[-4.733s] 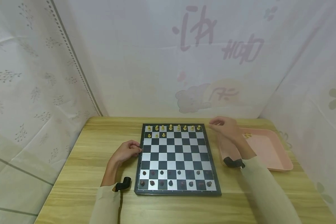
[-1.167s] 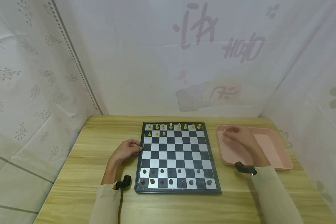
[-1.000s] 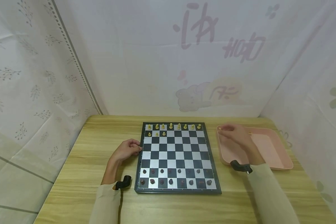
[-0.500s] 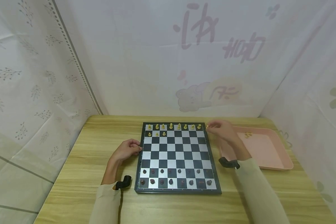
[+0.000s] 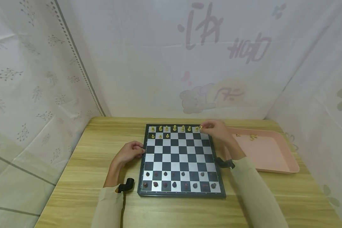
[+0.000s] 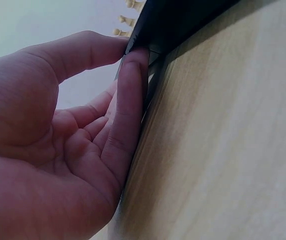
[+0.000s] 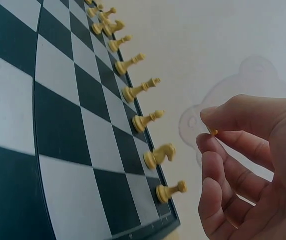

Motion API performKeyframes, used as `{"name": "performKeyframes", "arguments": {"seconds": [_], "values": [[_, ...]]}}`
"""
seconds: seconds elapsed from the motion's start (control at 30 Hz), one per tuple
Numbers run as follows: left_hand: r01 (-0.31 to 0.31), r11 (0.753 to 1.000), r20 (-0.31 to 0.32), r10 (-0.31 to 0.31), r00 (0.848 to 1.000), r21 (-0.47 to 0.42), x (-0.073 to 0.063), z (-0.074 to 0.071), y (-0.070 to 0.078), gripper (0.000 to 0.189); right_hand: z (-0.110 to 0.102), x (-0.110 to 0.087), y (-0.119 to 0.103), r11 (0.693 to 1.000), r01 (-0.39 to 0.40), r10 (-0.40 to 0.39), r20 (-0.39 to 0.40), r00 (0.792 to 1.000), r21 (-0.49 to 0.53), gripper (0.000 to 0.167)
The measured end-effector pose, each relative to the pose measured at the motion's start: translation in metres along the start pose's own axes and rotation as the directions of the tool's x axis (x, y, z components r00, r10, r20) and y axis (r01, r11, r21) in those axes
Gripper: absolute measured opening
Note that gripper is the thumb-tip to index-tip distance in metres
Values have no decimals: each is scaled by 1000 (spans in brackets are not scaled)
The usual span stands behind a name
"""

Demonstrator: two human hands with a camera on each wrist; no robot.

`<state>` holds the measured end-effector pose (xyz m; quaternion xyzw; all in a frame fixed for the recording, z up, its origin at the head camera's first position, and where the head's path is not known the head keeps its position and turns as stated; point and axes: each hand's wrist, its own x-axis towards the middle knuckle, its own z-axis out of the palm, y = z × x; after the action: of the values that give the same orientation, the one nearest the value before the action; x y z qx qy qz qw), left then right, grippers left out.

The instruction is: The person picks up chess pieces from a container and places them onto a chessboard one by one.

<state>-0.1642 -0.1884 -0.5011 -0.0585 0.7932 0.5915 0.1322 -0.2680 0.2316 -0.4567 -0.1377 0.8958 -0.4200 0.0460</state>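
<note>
A black-and-white chessboard (image 5: 174, 149) lies on the table. My left hand (image 5: 130, 150) grips its left edge, thumb on top and index finger against the side. Over the far right corner, my right hand (image 5: 218, 130) pinches a small yellow pawn (image 7: 214, 132) between thumb and index finger. Fingertips hide most of that pawn. Yellow pieces line the far row, with a rook (image 7: 170, 191) and a knight (image 7: 158, 156) nearest the right hand. In front of that row, at its left end, stand three yellow pawns (image 5: 160, 136).
Dark pieces (image 5: 174, 184) fill two rows at the board's near side. To the right sits a pink tray (image 5: 273, 155) with several yellow pieces (image 5: 253, 137) lying in it. A patterned cloth (image 5: 148, 63) hangs behind the wooden table (image 5: 102, 136).
My right hand has gone from over the tray leftward to the board's far right corner, carrying the pawn. My left hand has stayed at the board's left edge.
</note>
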Motion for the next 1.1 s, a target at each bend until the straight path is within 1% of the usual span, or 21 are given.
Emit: {"name": "performKeyframes", "arguments": {"seconds": [0.1, 0.33, 0.5, 0.7, 0.83, 1.1], "values": [[9, 1000, -3, -9, 1000, 0, 0, 0, 0, 29, 5, 4, -3, 1000, 11, -11, 3, 1000, 12, 18], [12, 1000, -2, -12, 1000, 2, 0, 0, -1, 29, 17, 12, -9, 1000, 6, -6, 15, 1000, 11, 18], [5, 1000, 2, -5, 1000, -2, 1, -1, -2, 30, 25, 17, -14, 999, 36, -35, 26, 999, -18, 18], [-5, 1000, 9, 5, 1000, -6, 1, -1, -2, 29, 34, 18, -24, 997, 79, -80, 39, 996, 23, 14], [-7, 1000, 11, 7, 1000, 0, 1, -1, -2, 30, 40, 19, -30, 995, 102, -103, 47, 994, 16, 13], [-13, 1000, 16, 13, 1000, 1, 0, -1, -3, 31, 54, 20, -44, 998, 66, -66, 63, 996, -12, 15]]}}
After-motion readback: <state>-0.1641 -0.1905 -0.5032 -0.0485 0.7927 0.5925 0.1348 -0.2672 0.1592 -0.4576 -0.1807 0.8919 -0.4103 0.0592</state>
